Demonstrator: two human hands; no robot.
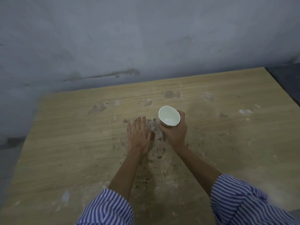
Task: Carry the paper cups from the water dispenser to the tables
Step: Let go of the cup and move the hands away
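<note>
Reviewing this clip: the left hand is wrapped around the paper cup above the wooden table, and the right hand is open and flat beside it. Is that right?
Not quite: the hands are swapped. The head view shows the right hand wrapped around the paper cup above the wooden table, while the left hand is the open, flat one beside it.

one view only, from the person's head, wide-angle, tilted forward and down. it looks across a wooden table (pixel 65 143) that fills the lower two thirds of the frame, toward a grey wall (pixel 146 38) across the top. both striped sleeves enter from the bottom edge, the left sleeve (pixel 105 208) at lower centre, the right sleeve (pixel 243 200) at lower right, so the camera sits close above the near table edge. the table's far right corner shows at upper right.
</note>
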